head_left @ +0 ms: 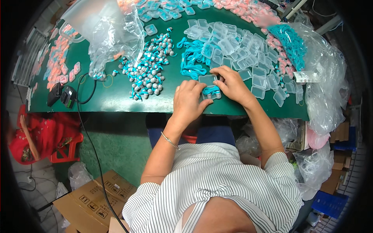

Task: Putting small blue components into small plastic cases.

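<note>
A small clear hinged plastic case [207,80] stands with its lid up near the front edge of the table. In its base lies a looped turquoise cord [211,91], with small grey-white plugs showing beside it. My left hand [188,98] grips the case from the left, thumb at its near corner. My right hand [233,85] holds it from the right, with bent fingers by the raised lid. Just beyond are bundled turquoise cords [194,58] and a heap of clear cases [233,42]. To the left is a pile of grey striped plugs with turquoise parts [149,72].
A clear plastic bag [112,35] lies at the far left, near pink filled cases [60,58]. A black cable [89,143] hangs over the table edge. Large plastic bags [324,77] crowd the right end. A cardboard box [97,200] and another person's red clothing [42,132] are lower left.
</note>
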Available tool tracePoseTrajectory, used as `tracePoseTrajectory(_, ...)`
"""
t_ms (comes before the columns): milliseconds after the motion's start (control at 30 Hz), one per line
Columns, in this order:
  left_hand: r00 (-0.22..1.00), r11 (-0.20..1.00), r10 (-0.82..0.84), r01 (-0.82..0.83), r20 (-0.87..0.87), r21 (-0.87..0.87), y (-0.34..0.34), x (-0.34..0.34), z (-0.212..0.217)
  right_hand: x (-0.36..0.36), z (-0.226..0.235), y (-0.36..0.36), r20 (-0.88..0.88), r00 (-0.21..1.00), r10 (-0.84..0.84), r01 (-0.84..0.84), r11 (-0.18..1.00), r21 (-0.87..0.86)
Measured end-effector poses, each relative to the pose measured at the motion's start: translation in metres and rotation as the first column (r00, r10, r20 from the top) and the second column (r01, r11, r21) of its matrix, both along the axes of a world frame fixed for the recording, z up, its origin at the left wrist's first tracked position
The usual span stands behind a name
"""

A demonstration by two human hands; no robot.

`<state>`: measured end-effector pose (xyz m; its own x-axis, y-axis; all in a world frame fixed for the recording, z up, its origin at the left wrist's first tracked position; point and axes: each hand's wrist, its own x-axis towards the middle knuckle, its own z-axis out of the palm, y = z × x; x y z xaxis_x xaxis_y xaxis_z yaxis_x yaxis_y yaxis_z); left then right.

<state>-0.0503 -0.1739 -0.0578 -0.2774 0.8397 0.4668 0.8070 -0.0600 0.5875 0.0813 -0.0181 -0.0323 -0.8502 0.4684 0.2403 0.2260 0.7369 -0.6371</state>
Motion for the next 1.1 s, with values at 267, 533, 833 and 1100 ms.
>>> tracePoseTrajectory(267,0.996,0.999,0.005,-0.001,0.089,-0.036,0.000,0.003,0.008,0.025,0.002,-0.012,-0.187,0.978,0.091,-0.078,0.994,0.073)
tracePoseTrajectory(533,0.997,0.997,-0.051,0.047,0.066,0.059,0.001,0.005,0.005,0.029,-0.010,-0.020,-0.174,0.969,0.176,-0.134,0.964,0.232)
tracePoseTrajectory(833,0.957,0.989,-0.118,0.089,0.266,0.118,-0.002,-0.005,0.000,0.011,0.011,-0.015,-0.130,0.966,0.222,-0.222,0.975,0.012)
tracePoseTrajectory(1100,0.909,0.971,-0.005,-0.095,0.416,0.220,0.006,-0.009,0.000,-0.096,0.018,0.153,-0.285,0.940,-0.188,0.266,0.927,0.266)
